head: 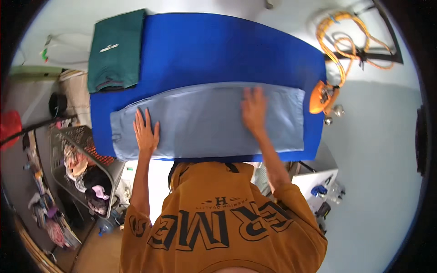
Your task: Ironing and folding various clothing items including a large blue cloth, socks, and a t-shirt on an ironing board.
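Observation:
Light blue folded trousers (205, 119) lie lengthwise across a blue-covered board (218, 44), with the waistband at the left. Flat on their left part, near the waistband, rests my left hand (145, 134), its fingers apart. My right hand (253, 107), slightly blurred, is spread over the right part of the trousers, close to their far edge. Neither hand grips the cloth. A folded dark green garment (116, 51) with a small white strip on it lies at the board's far left corner.
An orange steam iron (319, 97) stands at the board's right edge, its yellow-orange cord (327, 44) looping above. A grey laundry basket (63, 163) full of clothes is at the left. At the lower right is a white cabinet (307, 184) with small items beside it.

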`<control>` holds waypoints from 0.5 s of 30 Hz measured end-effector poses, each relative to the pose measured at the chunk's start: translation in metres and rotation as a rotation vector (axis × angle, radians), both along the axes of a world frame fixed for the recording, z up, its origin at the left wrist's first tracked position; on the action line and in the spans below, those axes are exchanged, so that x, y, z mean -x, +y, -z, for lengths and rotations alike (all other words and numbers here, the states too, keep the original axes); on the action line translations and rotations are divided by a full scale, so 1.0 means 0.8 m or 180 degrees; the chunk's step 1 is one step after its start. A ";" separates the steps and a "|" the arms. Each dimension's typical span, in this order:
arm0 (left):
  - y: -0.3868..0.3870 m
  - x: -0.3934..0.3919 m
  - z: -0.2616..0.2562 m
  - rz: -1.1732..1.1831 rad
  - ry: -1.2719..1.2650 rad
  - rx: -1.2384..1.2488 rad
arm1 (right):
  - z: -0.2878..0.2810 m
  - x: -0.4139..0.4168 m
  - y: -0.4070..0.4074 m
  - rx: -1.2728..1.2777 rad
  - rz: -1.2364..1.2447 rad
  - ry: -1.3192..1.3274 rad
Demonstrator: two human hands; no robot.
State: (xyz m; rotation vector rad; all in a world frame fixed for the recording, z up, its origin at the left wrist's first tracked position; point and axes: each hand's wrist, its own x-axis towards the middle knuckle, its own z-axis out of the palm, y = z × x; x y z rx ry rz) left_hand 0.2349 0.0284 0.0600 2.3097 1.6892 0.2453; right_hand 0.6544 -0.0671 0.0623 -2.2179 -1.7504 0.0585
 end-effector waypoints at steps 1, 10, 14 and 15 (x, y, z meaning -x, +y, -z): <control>-0.017 -0.030 -0.008 0.0145 0.0019 0.0187 | -0.012 0.034 -0.008 0.0149 -0.0148 0.0076; -0.066 -0.066 -0.008 0.0151 0.0278 0.0146 | -0.006 -0.049 -0.158 0.0536 0.0266 0.0212; -0.053 -0.017 0.011 -0.0142 0.0410 -0.0177 | 0.012 -0.166 -0.230 0.0498 0.1055 -0.0090; -0.057 -0.013 0.017 -0.0135 0.0427 -0.0202 | 0.018 -0.165 -0.226 0.0471 0.1210 -0.0095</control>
